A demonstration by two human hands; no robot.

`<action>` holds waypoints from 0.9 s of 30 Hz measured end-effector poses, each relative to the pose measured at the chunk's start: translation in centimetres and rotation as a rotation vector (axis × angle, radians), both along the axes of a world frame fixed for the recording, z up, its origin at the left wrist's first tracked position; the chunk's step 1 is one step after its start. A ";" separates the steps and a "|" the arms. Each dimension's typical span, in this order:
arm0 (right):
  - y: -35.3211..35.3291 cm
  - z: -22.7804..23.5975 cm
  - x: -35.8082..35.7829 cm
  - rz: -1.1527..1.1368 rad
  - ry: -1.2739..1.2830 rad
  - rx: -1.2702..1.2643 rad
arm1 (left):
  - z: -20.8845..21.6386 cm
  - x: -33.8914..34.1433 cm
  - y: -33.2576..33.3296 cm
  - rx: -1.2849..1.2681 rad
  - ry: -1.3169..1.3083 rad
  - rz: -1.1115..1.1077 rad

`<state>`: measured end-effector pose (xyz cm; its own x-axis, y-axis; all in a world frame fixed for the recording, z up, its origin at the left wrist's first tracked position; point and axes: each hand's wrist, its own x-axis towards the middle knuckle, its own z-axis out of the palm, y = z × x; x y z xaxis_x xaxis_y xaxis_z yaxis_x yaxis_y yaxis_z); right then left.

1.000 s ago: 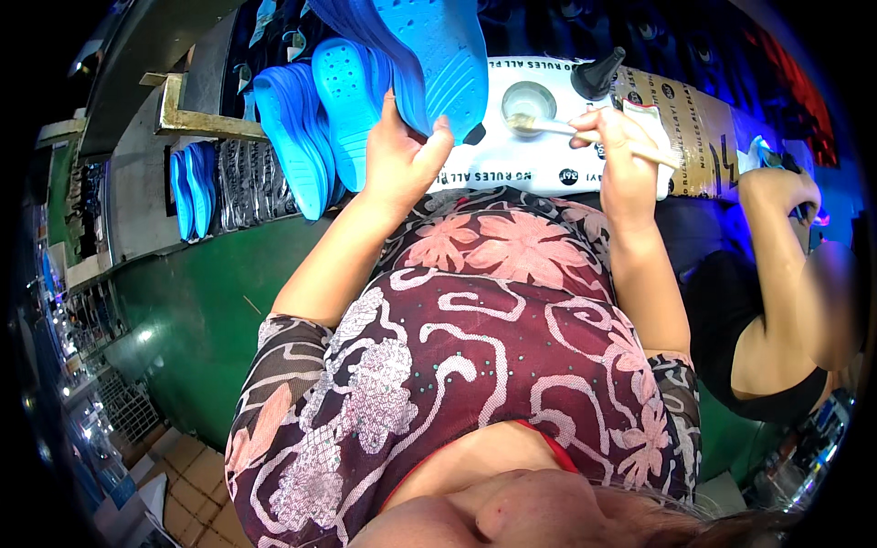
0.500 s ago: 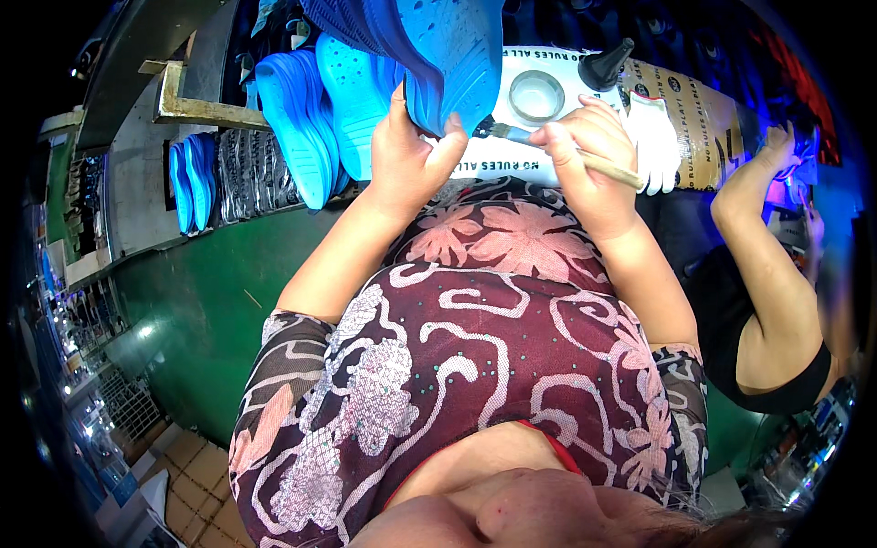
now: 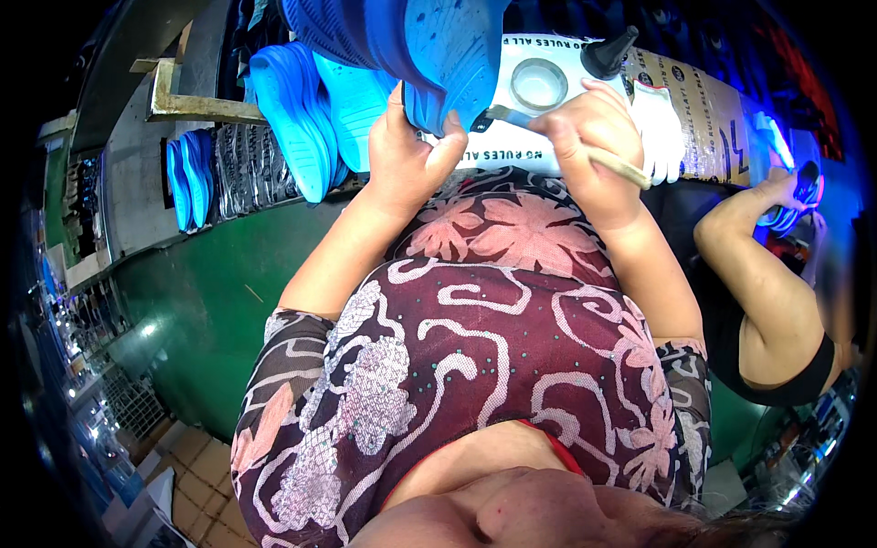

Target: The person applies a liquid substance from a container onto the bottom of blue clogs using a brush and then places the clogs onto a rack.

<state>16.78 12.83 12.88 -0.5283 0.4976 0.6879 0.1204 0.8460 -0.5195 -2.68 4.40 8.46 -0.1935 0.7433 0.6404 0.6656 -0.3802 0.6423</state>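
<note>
Running near to far, the blue sole [image 3: 454,55] lies beyond your left hand [image 3: 402,157], which is clamped on its near end, thumb across the upper face. To the right, your right hand [image 3: 598,146], well apart from the left, closes around a brush [image 3: 519,118] slanting from far left to near right, its tip just beside the sole's near right edge (whether they touch, you cannot tell). Your forearms [image 3: 340,254] angle inward from the near side. Beyond the brush, a round dish [image 3: 515,85] rests on a white sheet [image 3: 498,161].
</note>
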 end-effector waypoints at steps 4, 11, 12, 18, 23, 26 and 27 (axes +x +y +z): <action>-0.5 -0.1 -0.5 0.027 -0.041 0.082 | -0.7 -0.2 0.3 0.104 0.077 -0.013; -0.5 0.2 -0.4 0.013 -0.001 -0.018 | -0.2 0.1 0.3 0.127 0.075 -0.025; -0.7 0.1 -0.7 0.038 0.013 0.003 | -0.1 0.2 0.3 0.127 0.074 -0.028; -0.9 0.3 -0.1 0.034 -0.033 0.001 | 0.2 -0.1 0.2 0.133 0.034 -0.043; -1.1 0.6 -0.6 0.031 -0.047 -0.049 | 0.7 -0.1 -0.1 0.096 0.051 -0.049; -1.1 0.5 -0.1 0.013 -0.029 0.005 | 1.5 -0.1 0.0 0.105 0.206 -0.038; -1.0 0.4 0.2 0.004 -0.016 0.001 | 1.7 -0.1 0.0 0.111 0.282 -0.026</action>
